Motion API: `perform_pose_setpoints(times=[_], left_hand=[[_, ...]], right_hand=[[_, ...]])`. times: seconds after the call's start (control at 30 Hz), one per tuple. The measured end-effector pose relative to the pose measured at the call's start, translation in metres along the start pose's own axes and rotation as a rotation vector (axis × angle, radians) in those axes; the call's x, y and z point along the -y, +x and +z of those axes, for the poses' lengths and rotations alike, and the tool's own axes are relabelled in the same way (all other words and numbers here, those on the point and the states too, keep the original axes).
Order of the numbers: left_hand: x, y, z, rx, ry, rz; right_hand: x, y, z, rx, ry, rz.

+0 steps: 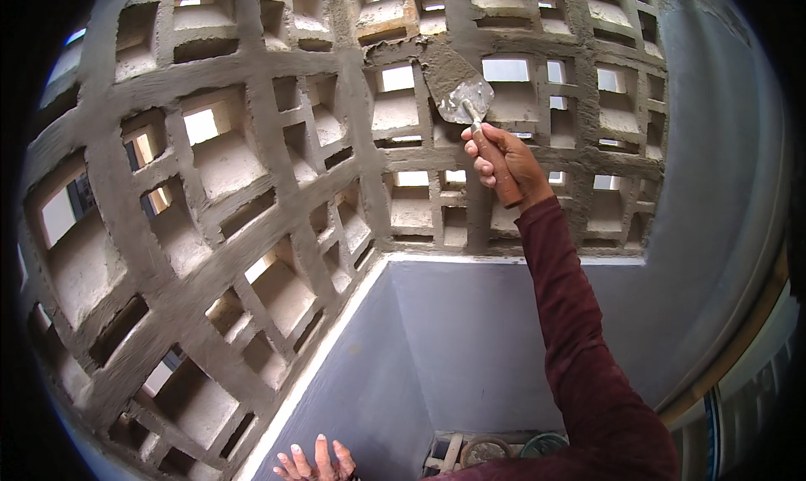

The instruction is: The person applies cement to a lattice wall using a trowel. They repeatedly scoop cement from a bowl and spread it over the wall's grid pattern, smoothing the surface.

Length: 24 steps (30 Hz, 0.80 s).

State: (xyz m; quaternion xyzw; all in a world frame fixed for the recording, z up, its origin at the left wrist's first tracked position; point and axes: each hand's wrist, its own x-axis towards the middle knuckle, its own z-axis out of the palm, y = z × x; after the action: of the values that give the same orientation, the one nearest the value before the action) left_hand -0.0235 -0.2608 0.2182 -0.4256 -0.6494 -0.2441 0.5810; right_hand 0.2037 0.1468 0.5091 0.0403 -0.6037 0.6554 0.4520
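My right hand [504,158] grips the brown wooden handle of a steel trowel [457,86]. The mortar-smeared blade presses against a freshly plastered rib of the grey concrete lattice wall [277,128], which is made of square hollow blocks. My dark red sleeve [579,338] runs up from the lower right. My left hand [315,462] shows only at the bottom edge, fingers spread, holding nothing, close to the smooth blue-grey wall below the lattice.
The lattice bends around a corner, with a white ledge [336,338] under it and blue-grey plastered wall [453,347] beneath. Far below, round containers [504,449] and planks sit on the ground. A pale curved edge [739,330] rises at right.
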Motion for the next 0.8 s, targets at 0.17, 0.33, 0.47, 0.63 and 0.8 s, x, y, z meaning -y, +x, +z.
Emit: perform_pose_setpoints(times=[0.17,0.33,0.47,0.63,0.8], left_hand=[[-0.002,0.008,-0.003,0.003,-0.007,-0.01],[0.0,0.002,-0.007,0.047,-0.021,-0.024],[-0.001,-0.005,-0.007,0.085,-0.024,-0.042],[0.001,-0.004,-0.005,0.03,-0.022,-0.024],[0.001,-0.009,-0.005,0.055,-0.015,-0.019]], right_hand=[[0.008,-0.014,-0.014,0.007,0.062,-0.021],[0.007,-0.039,-0.003,-0.135,-0.159,-0.15],[-0.019,-0.036,0.03,-0.223,-0.272,-0.2],[-0.052,0.018,0.065,-0.084,-0.227,-0.074],[-0.057,0.05,0.073,-0.094,-0.24,-0.065]])
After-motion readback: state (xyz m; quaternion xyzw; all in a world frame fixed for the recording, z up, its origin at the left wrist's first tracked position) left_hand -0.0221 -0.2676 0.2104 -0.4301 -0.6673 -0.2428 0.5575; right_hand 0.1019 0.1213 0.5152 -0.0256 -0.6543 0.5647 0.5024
